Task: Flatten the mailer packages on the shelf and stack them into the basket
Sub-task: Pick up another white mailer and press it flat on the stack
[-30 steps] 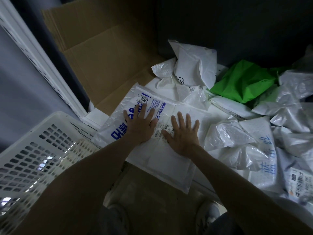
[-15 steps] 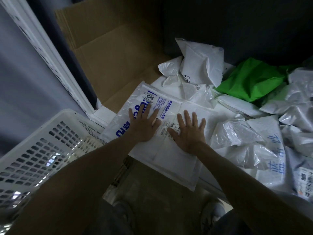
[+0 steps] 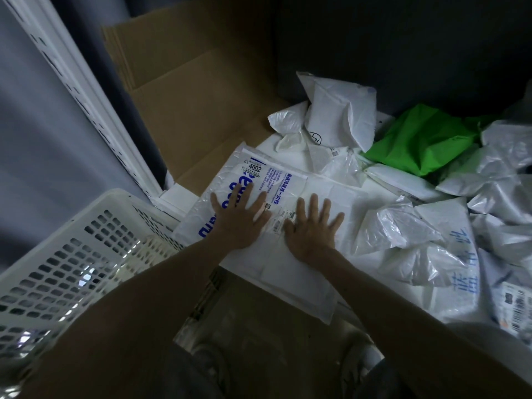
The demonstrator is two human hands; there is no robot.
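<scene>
A white bubble mailer overhanging the shelf's front edge is pressed flat by both splayed, empty hands, left hand and right hand.

Left hand and right hand lie flat, fingers spread.

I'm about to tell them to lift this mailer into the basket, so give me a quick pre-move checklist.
1. Both palms flat on the white mailer: ok, left hand and right hand pressing, fingers spread.
2. Mailer flattened: ok where visible.
3. Mailer gripped for lifting: not ok, no fingers curled round an edge.
4. Near edge free to grab: ok, it overhangs the shelf.
5. Basket within reach: ok, at the left.
6. Room in basket: cannot tell, interior mostly hidden.
</scene>
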